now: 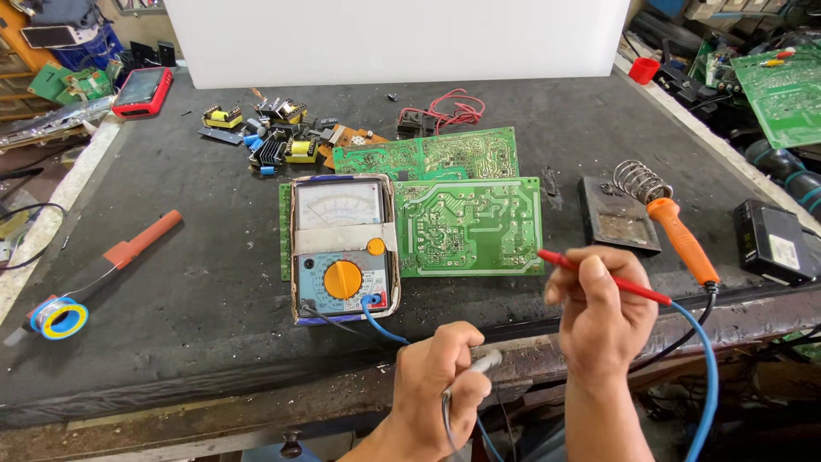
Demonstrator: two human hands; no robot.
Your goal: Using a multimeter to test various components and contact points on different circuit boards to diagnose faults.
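Right hand (599, 312): grip pinched tight on a red test probe (603, 275), held like a pen, its tip pointing toward 10 o'clock and ending just off the lower right corner of the near green circuit board (470, 224). Whether tip and board touch cannot be told. Left hand (440, 385): grip closed around a grey probe (479, 366), held low over the front edge of the table (197, 282), clear of the board.

A blue lead (380, 325) and a dark lead run from the hands toward 10 o'clock into the base of an analogue multimeter (342, 248) with an orange dial, lying just left of the near board and overlapping its edge. A second green board (428, 156) lies at 12 o'clock of the first, touching it.

At 3 o'clock of the boards an orange-handled soldering iron (680, 235) rests in its coil stand (620, 218). At 11 o'clock, a heap of small loose components (274, 137). Far out at 9 o'clock, a solder reel (58, 318) and an orange-handled tool (141, 239).
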